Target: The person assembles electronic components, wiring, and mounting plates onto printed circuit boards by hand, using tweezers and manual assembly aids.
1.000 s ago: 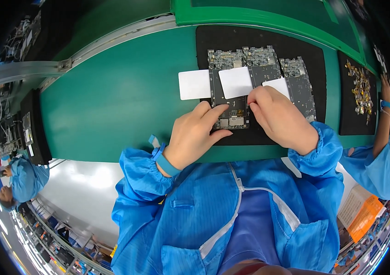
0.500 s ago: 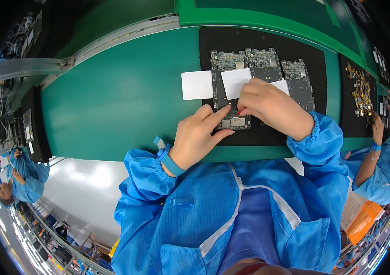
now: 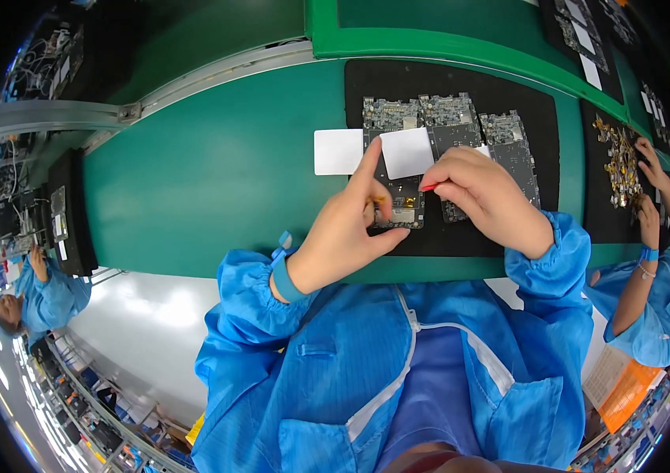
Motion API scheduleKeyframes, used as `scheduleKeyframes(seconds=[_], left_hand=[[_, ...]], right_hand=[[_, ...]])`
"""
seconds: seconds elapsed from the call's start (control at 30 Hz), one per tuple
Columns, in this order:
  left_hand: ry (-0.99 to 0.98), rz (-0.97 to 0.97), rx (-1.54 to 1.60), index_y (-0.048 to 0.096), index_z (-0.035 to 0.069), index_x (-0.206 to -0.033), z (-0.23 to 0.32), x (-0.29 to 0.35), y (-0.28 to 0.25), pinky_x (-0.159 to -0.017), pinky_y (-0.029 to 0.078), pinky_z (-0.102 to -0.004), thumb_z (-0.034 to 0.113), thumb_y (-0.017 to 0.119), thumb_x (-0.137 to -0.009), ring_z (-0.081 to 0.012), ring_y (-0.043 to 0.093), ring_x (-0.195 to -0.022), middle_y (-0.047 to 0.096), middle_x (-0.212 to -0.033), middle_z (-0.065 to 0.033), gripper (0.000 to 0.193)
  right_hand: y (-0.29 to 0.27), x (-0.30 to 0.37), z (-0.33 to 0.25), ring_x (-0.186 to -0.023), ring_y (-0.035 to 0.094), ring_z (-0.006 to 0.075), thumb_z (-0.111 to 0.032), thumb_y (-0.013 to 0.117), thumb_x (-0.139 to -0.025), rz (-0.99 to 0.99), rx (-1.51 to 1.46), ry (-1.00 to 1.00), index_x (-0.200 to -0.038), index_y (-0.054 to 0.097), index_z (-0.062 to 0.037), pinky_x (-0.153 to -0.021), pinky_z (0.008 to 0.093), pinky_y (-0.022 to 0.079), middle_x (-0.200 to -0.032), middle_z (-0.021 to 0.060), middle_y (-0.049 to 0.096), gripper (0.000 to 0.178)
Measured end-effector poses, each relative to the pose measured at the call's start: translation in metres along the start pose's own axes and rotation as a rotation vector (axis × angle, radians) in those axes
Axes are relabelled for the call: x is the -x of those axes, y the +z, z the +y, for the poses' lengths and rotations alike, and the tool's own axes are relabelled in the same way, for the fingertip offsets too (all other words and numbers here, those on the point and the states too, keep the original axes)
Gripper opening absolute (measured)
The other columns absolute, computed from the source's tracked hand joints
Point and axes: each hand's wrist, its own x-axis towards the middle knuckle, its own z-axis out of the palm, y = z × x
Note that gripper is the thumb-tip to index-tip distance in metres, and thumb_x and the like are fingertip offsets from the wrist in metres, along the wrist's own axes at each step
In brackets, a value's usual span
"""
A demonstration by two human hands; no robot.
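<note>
My left hand (image 3: 343, 217), with a blue wrist strap (image 3: 286, 276), hovers over the near end of the leftmost circuit board (image 3: 407, 189). Its index finger points up toward a white card (image 3: 407, 154) and the thumb is spread apart; the other fingers curl in. A small gold-coloured piece (image 3: 410, 202) lies on this board, with another gold bit (image 3: 380, 199) beside the curled fingers. My right hand (image 3: 486, 189) pinches a thin red thing (image 3: 429, 188), mostly hidden by the fingers, above the middle board (image 3: 454, 211). Another board (image 3: 520, 162) lies to the right.
The boards rest on a black mat (image 3: 492, 243) on a green table (image 3: 217, 173). A second white card (image 3: 338, 152) sticks out left. A green frame (image 3: 461, 46) bounds the far side. At right, a co-worker's hands (image 3: 650, 213) are by a pile of gold parts (image 3: 620, 167).
My right hand has moved slightly right, lifting the red thing off the left board. My left index finger has swung up and away from that board. A gold piece now shows there.
</note>
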Motion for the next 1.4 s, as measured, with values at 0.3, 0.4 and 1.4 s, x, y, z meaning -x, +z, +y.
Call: scheduleKeyframes(seconds=[0.3,0.4,1.4], left_hand=[[0.158,-0.001,0.006,-0.004,0.004,-0.153,0.012,-0.03,0.048,-0.074,0.052,-0.0315,-0.008,0.071,-0.068,-0.0249,0.057,-0.087,0.047,-0.122,-0.017,0.114],[0.294,0.028,-0.137,-0.003,0.003,-0.152,0.016,-0.036,0.06,-0.08,0.054,-0.0378,-0.004,0.075,-0.068,-0.0338,0.057,-0.098,0.047,-0.119,-0.0194,0.115],[0.117,0.021,-0.016,0.065,0.005,-0.086,0.028,-0.046,0.061,-0.047,0.036,-0.0257,0.011,0.079,-0.077,-0.0088,0.043,-0.051,0.055,-0.065,-0.002,0.018]], right_hand=[[0.007,0.021,-0.022,-0.082,0.05,0.0059,-0.017,0.074,-0.086,0.008,-0.59,0.505,-0.117,0.054,-0.0025,-0.072,0.0236,0.044,-0.093,-0.0006,0.059,0.04],[0.015,0.03,-0.002,-0.069,0.046,0.0035,-0.01,0.073,-0.084,0.146,-0.724,0.437,-0.099,0.068,-0.0002,-0.062,0.021,0.039,-0.081,-0.0019,0.06,0.018],[-0.029,0.055,0.033,-0.069,0.052,0.0063,-0.001,0.071,-0.082,0.136,-0.439,0.175,-0.087,0.068,-0.0008,-0.06,0.0234,0.042,-0.079,0.0016,0.064,0.006]])
